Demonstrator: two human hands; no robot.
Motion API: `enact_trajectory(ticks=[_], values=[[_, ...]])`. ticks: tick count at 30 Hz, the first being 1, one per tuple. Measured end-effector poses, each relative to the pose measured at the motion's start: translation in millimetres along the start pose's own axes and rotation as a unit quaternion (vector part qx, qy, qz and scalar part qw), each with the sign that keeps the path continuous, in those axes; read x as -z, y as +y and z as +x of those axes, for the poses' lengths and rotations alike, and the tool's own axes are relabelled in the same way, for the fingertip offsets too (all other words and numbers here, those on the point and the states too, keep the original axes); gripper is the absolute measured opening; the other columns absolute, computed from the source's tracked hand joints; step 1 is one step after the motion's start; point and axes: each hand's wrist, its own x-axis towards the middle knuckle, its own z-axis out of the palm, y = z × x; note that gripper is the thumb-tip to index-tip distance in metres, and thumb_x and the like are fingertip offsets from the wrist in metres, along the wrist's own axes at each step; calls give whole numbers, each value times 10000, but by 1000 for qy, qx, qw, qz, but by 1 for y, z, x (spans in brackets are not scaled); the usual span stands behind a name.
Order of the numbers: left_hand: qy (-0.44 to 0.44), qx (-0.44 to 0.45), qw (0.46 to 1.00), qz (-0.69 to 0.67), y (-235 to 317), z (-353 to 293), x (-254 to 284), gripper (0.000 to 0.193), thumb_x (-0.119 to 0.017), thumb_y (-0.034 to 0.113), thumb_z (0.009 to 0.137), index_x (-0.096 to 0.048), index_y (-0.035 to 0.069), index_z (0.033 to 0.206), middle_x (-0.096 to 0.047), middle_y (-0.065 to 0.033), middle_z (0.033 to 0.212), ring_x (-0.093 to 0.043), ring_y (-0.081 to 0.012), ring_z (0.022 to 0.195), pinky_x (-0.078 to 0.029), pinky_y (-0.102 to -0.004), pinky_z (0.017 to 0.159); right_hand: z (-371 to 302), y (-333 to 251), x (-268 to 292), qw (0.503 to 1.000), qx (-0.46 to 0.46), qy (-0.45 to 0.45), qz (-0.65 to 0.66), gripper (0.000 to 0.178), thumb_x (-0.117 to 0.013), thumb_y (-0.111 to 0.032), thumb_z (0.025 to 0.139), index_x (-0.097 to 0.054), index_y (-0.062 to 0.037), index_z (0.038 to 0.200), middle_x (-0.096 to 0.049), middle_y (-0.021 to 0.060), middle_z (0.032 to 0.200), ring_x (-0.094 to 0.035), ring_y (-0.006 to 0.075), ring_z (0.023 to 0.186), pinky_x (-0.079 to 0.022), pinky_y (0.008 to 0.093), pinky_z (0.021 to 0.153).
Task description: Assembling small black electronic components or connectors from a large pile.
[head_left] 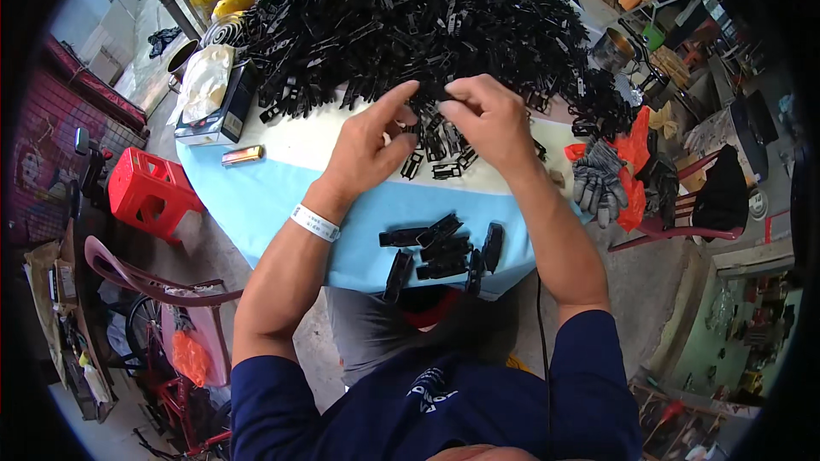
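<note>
Two hands over the near edge of a big heap of small black plastic clip-like parts (pixel 410 26). Our left hand (pixel 363 151): thumb and index spread, nothing visibly gripped. Our right hand (pixel 497 119): nearly pinched; can't tell if it grasps a part. We'd best take singles from the loose black open-framed parts (pixel 436 143) between, clear of the oblong black plastic cluster (pixel 444 249) at the bench's near edge.

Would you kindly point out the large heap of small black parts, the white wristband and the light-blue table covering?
Large heap of small black parts (pixel 410 30): head view, middle of the heap.
White wristband (pixel 315 223): head view, middle of its band.
Light-blue table covering (pixel 263 192): head view, bare stretch at left.
</note>
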Motion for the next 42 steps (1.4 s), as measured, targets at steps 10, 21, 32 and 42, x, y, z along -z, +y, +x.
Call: enact_trajectory(ticks=[10, 21, 32, 42], values=[[85, 42, 995, -25, -1, -1, 4, 305, -652, 78, 902, -674, 7, 1197, -709, -102, 849, -660, -162, 712, -537, -301, 653, -6, -6, 26, 969, 127, -191, 95, 149, -766, 17, 794, -714, -16, 929, -720, 66, 844, -679, 183, 777, -540, 312, 681], [142, 111, 982, -62, -16, 3, 7, 234, -541, 180, 1024, -687, 0, 1002, -669, -52, 753, -610, -109, 700, -496, -263, 651, -19, -16, 28, 938, 226, -249, -86, 116, -761, -70, 763, -665, -54, 826, -652, 50, 918, -613, 251, 933, -513, 380, 836], [92, -25, 995, 36, -12, 5, 9, 153, -578, 102, 1012, -678, -11, 986, -680, -82, 856, -613, -133, 769, -499, -277, 690, -29, -27, 7, 936, 186, -265, 140, 256, -810, -70, 804, -709, -18, 1033, -689, 113, 968, -682, 276, 805, -576, 358, 697], [36, 66, 987, -140, -10, 1, 7, 266, -538, 235, 1045, -680, 18, 988, -601, -4, 803, -511, -82, 710, -426, -248, 623, -22, -33, 4, 949, 128, -200, 207, 248, -729, -54, 915, -720, -2, 1157, -675, 104, 1001, -643, 223, 893, -532, 321, 780]])
